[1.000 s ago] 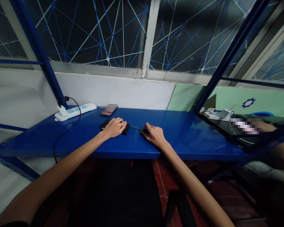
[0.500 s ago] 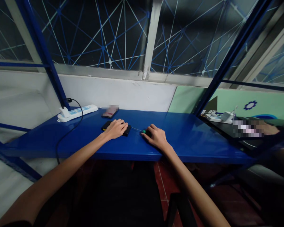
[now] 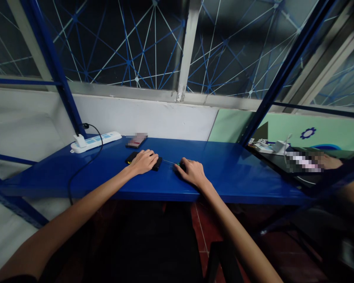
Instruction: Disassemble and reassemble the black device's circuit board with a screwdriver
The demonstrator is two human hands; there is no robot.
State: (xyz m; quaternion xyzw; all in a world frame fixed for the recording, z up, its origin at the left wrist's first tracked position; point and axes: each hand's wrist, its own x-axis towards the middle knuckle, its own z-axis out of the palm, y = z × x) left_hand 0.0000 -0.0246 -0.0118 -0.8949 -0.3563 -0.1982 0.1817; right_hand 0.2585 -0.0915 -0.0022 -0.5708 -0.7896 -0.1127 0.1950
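Note:
A flat black device lies on the blue table near its middle. My left hand rests on top of it, fingers curled down over it and holding it in place. Just to the right, my right hand is closed round a small screwdriver with a green and black handle. Its thin shaft points left toward the device's right edge. Most of the handle is hidden under my fingers.
A white power strip with a black cable lies at the table's back left. A phone lies behind the device. Blue frame posts stand at left and right. Another person's hand works at the neighbouring bench on the right.
My right hand has shifted slightly on the screwdriver handle. The left hand stays on the device. The view has tilted a little.

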